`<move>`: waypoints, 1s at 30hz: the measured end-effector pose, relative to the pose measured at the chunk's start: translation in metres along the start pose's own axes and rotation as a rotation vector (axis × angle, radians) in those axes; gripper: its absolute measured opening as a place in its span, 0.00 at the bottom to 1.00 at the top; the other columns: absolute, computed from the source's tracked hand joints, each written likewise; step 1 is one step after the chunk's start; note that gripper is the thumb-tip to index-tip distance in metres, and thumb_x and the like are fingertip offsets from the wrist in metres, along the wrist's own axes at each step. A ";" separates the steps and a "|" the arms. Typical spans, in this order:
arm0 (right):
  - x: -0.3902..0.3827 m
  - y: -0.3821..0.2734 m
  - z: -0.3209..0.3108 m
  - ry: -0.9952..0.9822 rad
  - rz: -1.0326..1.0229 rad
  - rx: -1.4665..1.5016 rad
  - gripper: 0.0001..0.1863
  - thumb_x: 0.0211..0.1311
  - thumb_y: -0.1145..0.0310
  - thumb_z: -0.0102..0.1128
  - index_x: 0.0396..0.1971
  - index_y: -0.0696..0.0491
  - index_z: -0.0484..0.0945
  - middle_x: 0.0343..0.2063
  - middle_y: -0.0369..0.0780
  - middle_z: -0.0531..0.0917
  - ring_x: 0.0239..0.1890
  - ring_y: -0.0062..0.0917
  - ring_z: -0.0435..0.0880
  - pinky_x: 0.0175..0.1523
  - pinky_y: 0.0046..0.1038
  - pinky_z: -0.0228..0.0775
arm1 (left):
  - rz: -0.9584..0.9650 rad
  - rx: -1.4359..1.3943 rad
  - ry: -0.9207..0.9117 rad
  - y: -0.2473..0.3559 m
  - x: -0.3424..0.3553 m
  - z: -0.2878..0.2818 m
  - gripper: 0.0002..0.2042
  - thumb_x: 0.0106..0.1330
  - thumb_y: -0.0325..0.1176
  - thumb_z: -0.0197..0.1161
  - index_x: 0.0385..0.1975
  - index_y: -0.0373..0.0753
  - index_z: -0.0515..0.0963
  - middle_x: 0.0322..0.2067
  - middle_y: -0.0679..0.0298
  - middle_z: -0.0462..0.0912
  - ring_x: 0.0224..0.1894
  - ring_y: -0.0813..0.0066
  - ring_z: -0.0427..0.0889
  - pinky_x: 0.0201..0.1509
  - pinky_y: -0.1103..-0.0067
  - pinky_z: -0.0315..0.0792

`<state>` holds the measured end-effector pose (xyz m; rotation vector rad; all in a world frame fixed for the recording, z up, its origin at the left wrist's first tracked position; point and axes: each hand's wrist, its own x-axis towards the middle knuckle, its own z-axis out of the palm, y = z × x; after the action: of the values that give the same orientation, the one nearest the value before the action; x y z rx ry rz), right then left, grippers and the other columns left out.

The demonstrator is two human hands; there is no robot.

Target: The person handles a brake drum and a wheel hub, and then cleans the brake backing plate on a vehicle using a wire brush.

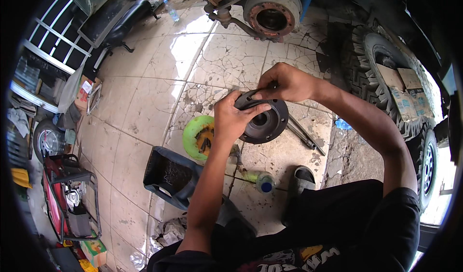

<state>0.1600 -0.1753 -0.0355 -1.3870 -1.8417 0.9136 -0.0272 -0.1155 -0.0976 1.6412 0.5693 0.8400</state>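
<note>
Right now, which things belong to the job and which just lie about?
Job: dark flanged part, in left hand and right hand; likely green bowl, metal rods.
Lying about, apparently: treaded tyre, cardboard, red machine, distant plastic bottle.

Left forearm (208,190) rising from below | left hand (227,120) gripping, thumb (258,109) stretched rightward | right elbow (398,149) well bent | right forearm (354,104) slanting up and leftward | right hand (292,81) fingers curled, just beside left hand
</note>
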 end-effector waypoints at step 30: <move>-0.031 0.022 0.058 0.557 0.371 0.594 0.32 0.68 0.44 0.46 0.50 0.63 0.73 0.43 0.41 0.79 0.47 0.20 0.74 0.53 0.21 0.66 | -0.297 -0.588 0.429 0.000 -0.007 0.035 0.19 0.58 0.34 0.70 0.42 0.29 0.73 0.41 0.58 0.79 0.41 0.76 0.78 0.47 0.81 0.73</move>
<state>0.1304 -0.2097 -0.0885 -1.4155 -0.8227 1.0130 -0.0046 -0.1429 -0.1025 0.8218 0.7533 1.0222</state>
